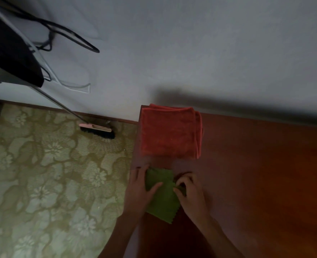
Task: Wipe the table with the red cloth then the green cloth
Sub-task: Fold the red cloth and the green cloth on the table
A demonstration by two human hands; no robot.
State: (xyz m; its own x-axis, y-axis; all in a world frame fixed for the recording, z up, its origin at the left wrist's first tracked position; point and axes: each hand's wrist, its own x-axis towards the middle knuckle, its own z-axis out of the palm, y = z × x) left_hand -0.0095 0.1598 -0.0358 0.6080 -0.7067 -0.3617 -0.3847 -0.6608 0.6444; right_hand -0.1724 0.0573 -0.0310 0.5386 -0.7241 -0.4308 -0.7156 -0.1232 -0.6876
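A folded red cloth point(169, 131) lies flat at the far left corner of the brown wooden table point(256, 164), against the wall. Nearer to me, a folded green cloth point(163, 198) with a zigzag edge rests on the table by its left edge. My left hand point(138, 187) lies on the green cloth's left side, thumb pressed across it. My right hand point(190, 190) pinches the cloth's right edge between its fingertips. Both forearms reach in from the bottom of the view.
The table's left edge drops to a floor with a floral green mat point(51, 174). A broom point(98, 129) with a long handle leans by the wall. A dark object with black cables point(70, 34) hangs at the upper left. The wall runs behind the table.
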